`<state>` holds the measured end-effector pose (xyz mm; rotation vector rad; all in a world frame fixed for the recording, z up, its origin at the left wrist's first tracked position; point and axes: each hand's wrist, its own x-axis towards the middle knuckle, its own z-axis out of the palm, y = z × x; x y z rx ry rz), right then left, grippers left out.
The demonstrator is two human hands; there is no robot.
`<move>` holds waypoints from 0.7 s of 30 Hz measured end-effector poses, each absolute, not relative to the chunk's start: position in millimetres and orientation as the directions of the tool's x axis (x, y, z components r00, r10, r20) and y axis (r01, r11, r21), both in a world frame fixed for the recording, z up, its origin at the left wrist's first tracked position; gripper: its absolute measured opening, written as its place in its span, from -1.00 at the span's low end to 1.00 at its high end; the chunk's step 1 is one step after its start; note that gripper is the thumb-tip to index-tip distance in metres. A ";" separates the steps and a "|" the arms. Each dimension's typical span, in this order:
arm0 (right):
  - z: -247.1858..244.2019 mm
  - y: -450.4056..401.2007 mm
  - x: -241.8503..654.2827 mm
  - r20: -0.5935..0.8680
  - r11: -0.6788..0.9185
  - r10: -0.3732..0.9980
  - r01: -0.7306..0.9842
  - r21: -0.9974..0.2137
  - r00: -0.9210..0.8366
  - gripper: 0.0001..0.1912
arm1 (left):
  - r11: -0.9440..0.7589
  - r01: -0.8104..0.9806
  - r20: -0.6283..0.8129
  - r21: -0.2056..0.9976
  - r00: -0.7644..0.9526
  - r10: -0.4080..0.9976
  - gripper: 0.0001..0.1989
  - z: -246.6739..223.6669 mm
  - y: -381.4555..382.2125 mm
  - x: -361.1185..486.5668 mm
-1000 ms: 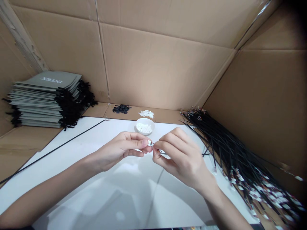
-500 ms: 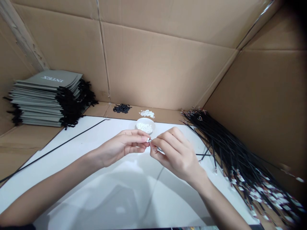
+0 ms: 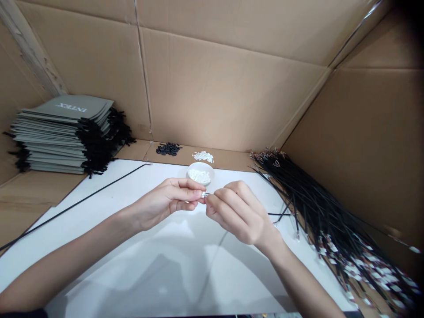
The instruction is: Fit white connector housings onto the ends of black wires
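Note:
Between thumb and fingertips, my left hand (image 3: 179, 194) pinches a small white connector (image 3: 203, 194). Thin wires (image 3: 207, 194) run from the connector to my right hand (image 3: 243, 212), whose curled fingers grip them. The two hands nearly touch over the white board. A black cable (image 3: 280, 214) comes out on the far side of my right hand. Just beyond my fingers stands a white bowl (image 3: 212, 175) of small white pieces.
A stack of grey sheets (image 3: 53, 141) with black ties is at the left. Black tubes (image 3: 168, 149) and white pieces (image 3: 203, 156) lie behind the bowl. Many black cables (image 3: 318, 198) fill the right side. One cable (image 3: 82, 199) crosses the left of the board. Cardboard walls surround everything.
My right hand's fingers have curled in more tightly around the wires. My left hand has barely moved and still pinches the connector.

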<state>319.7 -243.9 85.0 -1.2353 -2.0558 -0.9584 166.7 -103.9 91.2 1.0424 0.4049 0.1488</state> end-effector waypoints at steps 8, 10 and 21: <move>93.0 -234.9 320.1 0.811 0.471 0.584 0.829 -0.301 -0.037 -0.88 | 0.330 0.010 -0.135 0.944 0.924 0.358 -0.89 96.6 -99.9 164.0; 92.5 -232.8 320.3 0.755 0.457 0.649 0.747 -0.483 0.091 -0.92 | 0.242 -0.027 -0.076 0.970 0.911 0.405 -0.89 98.6 -98.7 162.9; 80.8 -225.3 322.3 0.537 0.423 0.800 0.381 -0.822 0.268 -0.90 | -0.640 -0.103 0.445 0.762 0.800 0.402 -0.88 105.0 -100.5 155.5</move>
